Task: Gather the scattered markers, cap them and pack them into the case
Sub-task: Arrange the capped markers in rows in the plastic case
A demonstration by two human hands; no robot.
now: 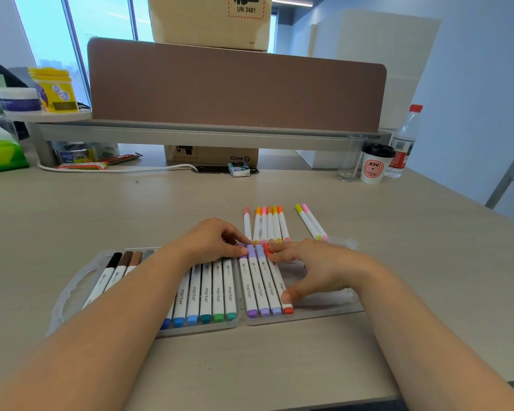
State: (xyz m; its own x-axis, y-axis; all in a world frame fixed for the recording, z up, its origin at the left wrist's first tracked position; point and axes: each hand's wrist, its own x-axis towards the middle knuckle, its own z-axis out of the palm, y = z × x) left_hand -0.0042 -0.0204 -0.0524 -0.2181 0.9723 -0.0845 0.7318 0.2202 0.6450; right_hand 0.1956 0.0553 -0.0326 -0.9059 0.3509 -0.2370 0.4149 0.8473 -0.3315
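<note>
As our right hand (324, 271) pinches the red marker (280, 287) into the case (208, 329), left hand (211, 241) seemingly pinching a purple marker (247, 292), we next gather loose markers (266, 225).

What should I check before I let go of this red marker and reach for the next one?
1. Red marker lies in the case's right half beside the purple markers: ok.
2. Caps on both its ends: ok.
3. Red marker seated flat in its slot: cannot tell, fingers cover part of it.
4. Free room in the case to the right of it: ok.
5. All markers packed: not ok, eight loose markers lie on the desk beyond the case.
</note>
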